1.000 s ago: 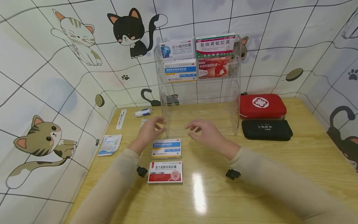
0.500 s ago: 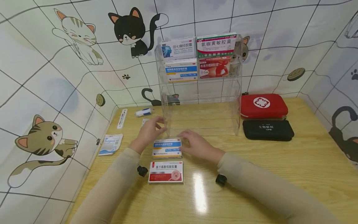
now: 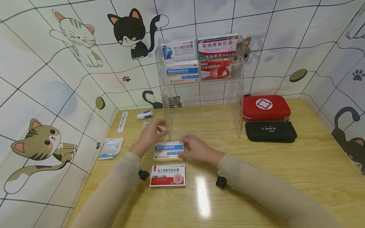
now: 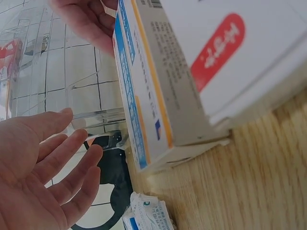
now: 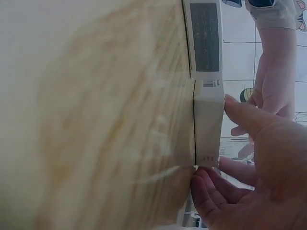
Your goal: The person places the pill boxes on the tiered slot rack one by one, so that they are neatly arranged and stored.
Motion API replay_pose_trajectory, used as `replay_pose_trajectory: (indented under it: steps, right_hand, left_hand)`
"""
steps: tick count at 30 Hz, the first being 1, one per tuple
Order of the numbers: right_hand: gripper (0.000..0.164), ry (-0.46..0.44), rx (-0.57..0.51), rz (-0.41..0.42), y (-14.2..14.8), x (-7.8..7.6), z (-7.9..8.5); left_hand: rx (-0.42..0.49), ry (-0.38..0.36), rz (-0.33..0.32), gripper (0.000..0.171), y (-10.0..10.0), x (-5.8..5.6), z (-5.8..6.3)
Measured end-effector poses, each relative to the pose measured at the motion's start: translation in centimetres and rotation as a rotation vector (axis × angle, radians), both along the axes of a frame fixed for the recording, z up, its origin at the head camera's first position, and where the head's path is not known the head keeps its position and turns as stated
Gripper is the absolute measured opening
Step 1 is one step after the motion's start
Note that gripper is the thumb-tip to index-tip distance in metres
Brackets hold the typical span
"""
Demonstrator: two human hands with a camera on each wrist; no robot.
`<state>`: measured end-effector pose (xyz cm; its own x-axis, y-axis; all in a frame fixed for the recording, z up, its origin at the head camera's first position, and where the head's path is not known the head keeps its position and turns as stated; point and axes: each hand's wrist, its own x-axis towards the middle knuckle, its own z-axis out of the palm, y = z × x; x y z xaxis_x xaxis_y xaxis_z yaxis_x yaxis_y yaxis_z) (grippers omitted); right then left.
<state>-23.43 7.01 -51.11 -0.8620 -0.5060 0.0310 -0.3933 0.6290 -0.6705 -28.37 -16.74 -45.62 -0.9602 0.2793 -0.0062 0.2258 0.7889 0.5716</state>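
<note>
A white-and-blue medicine box [image 3: 166, 152] lies on the table before a clear acrylic rack [image 3: 166, 117]. My right hand [image 3: 199, 150] pinches its right end, thumb at the near edge and fingers at the far edge. The right wrist view shows the thumb and curled fingers at the end of this box [image 5: 208, 129]. Beside the rack's lower left front edge is my left hand [image 3: 149, 136]. Its fingers are loosely bent and hold nothing in the left wrist view; whether they touch the rack I cannot tell. Nearer lies a white-and-red medicine box [image 3: 167, 176].
On the rack's upper tiers stand several medicine boxes, including a red one [image 3: 216, 69] and a green-and-white one [image 3: 218, 47]. A red first-aid case [image 3: 266, 109] and a black pouch [image 3: 271, 132] lie to the right. On the left are a mask packet [image 3: 111, 148] and a small tube [image 3: 144, 115].
My right hand has moved left and nearer from in front of the rack, and has taken hold of the blue-and-white box's right end. My left hand has stayed by the rack.
</note>
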Motion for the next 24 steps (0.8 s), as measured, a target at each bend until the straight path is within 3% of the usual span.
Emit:
replay_pose_trajectory:
  steps: [3, 7, 12, 18, 24]
  right_hand:
    - [0.071, -0.055, -0.056, -0.049, 0.0, 0.2, 0.0]
    - [0.061, -0.144, -0.210, -0.097, 0.3, 0.8, 0.4]
    - [0.042, -0.175, -0.332, -0.165, 1.8, 1.9, 0.9]
    - [0.025, -0.138, -0.407, -0.242, 4.7, 2.3, 2.6]
    - [0.025, -0.040, -0.451, -0.241, 7.5, 0.6, 6.2]
  left_hand:
    - [-0.005, 0.000, 0.004, 0.045, 0.1, 0.0, 0.0]
    - [-0.007, 0.007, 0.008, 0.044, 0.1, 0.0, 0.0]
    - [-0.012, 0.009, 0.006, 0.045, 0.1, -0.1, -0.3]
    - [0.015, 0.009, -0.003, 0.041, 0.2, -0.2, -0.2]
    - [0.004, 0.015, 0.003, 0.044, 0.0, -0.3, -0.3]
